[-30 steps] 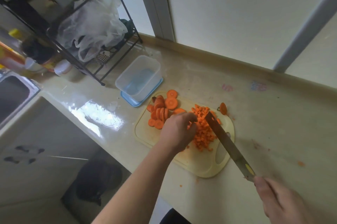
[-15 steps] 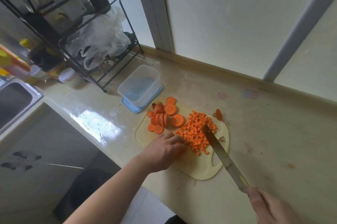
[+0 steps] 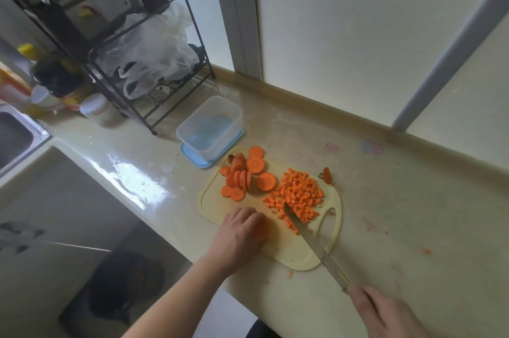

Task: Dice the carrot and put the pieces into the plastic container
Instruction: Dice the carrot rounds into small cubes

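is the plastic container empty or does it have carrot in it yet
Empty: the plastic container shows only its clear walls and the blue beneath; the diced carrot lies on the cutting board.

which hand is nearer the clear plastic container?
Left. The left hand rests on the pale yellow cutting board, just below the clear plastic container. The right hand grips the knife handle, far lower right.

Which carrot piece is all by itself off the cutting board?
The carrot end on the counter past the cutting board's far right corner.

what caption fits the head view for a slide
Right hand holds knife at diced carrot on cutting board; slices wait, plastic container empty.
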Demonstrator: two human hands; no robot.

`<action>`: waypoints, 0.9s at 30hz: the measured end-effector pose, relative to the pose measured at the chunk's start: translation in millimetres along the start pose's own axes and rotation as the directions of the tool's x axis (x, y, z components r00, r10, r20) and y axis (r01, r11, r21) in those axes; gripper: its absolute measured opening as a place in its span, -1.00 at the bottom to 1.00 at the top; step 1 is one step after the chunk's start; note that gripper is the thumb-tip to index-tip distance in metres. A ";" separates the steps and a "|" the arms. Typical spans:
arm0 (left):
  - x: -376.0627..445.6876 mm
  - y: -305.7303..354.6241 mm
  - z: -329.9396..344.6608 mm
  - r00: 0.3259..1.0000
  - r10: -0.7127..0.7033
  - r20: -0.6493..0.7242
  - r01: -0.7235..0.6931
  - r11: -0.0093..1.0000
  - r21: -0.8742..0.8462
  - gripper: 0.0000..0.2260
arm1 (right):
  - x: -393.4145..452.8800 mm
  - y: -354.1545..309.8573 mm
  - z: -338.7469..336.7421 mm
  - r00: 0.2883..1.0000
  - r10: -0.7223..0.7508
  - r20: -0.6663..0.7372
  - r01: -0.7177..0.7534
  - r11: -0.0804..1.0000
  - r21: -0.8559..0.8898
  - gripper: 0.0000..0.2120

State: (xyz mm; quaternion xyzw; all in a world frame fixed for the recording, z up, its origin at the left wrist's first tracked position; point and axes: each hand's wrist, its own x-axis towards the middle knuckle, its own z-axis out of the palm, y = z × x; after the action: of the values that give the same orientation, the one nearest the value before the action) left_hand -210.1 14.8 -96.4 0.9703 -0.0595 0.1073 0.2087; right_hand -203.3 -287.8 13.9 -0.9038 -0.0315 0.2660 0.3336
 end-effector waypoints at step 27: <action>-24.0 13.2 27.4 0.955 -0.165 -0.246 0.094 0.957 -0.275 -0.83 | 57.3 -15.0 32.0 0.969 -0.150 0.194 0.175 0.977 -0.119 -0.12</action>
State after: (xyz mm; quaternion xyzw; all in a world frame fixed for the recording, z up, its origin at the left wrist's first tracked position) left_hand -230.4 -6.9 -121.2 0.9128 0.0199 0.2141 0.3471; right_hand -168.5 -244.0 -23.4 -0.8903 -0.1544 0.3172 0.2881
